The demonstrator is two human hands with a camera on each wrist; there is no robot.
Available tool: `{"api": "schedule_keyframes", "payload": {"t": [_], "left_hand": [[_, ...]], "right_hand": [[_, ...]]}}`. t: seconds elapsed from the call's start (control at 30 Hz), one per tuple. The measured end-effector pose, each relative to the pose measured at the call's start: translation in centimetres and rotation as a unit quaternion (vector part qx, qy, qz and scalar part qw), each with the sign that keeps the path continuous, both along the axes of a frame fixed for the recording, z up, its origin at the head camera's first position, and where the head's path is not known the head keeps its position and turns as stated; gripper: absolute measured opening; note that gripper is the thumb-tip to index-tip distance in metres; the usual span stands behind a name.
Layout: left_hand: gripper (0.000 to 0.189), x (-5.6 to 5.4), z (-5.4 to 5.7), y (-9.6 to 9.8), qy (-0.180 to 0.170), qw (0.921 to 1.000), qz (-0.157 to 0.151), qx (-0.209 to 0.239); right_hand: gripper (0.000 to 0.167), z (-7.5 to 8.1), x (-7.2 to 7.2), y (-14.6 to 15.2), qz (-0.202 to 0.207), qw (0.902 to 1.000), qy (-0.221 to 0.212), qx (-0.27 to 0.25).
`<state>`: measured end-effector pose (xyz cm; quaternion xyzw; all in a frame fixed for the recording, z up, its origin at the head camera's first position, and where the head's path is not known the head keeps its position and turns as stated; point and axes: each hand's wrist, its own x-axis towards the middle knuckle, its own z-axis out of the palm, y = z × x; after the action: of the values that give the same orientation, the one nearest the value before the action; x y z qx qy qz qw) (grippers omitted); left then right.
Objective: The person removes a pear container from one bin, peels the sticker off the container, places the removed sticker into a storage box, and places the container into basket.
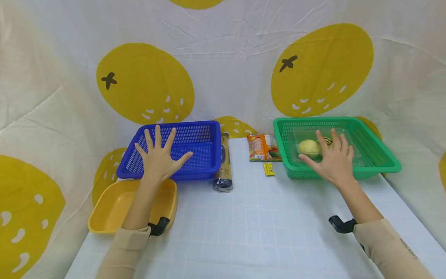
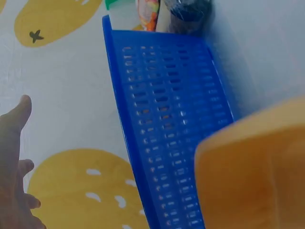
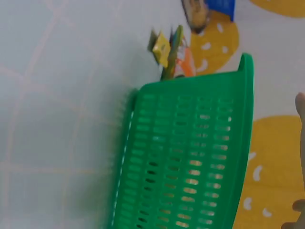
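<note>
My left hand (image 1: 158,159), fingers spread wide, is held up in front of the blue basket (image 1: 217,155) and holds nothing. Below its wrist is a yellow basin (image 1: 108,203). On the other side, my right hand (image 1: 336,161) is spread too and overlaps the green basket (image 1: 379,162) in the head view. Inside that basket lie a clear plastic container (image 1: 296,135) and a round pale yellow-green item (image 1: 308,148), partly behind the right fingers. In the left wrist view the thumb (image 2: 21,112) stands apart from the blue basket's rim.
Between the baskets lie a long plastic-wrapped package (image 1: 224,162) with a dark end, an orange printed packet (image 1: 263,147) and a small yellow sachet (image 1: 268,169). A pale checked cloth (image 1: 251,224) covers the table. A fruit-print curtain (image 1: 237,85) hangs behind.
</note>
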<state>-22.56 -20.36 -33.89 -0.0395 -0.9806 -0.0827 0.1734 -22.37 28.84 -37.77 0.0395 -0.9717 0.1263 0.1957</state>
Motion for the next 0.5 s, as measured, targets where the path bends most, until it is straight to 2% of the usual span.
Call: {"api": "schedule_keyframes", "payload": {"t": [0.1, 0.3, 0.4, 0.5], "left_hand": [[0.092, -0.4, 0.2, 1.0, 0.008, 0.9999, -0.012, 0.007], [0.076, -1.6, -0.1, 3.9, 0.075, 0.9952, -0.058, 0.023], [0.066, -2.3, -0.2, 5.8, 0.076, 0.9914, -0.091, 0.056], [0.058, -3.3, -0.2, 8.2, 0.061, 0.9814, -0.144, 0.112]], "right_hand": [[0.089, -0.1, -1.0, 1.4, -0.001, 0.9998, 0.003, -0.019], [0.083, 0.0, -2.5, 4.5, -0.006, 0.9960, -0.043, -0.078], [0.083, 0.1, -3.2, 5.9, -0.006, 0.9930, -0.066, -0.098], [0.082, 0.1, -4.0, 7.2, -0.007, 0.9903, -0.081, -0.113]]}}
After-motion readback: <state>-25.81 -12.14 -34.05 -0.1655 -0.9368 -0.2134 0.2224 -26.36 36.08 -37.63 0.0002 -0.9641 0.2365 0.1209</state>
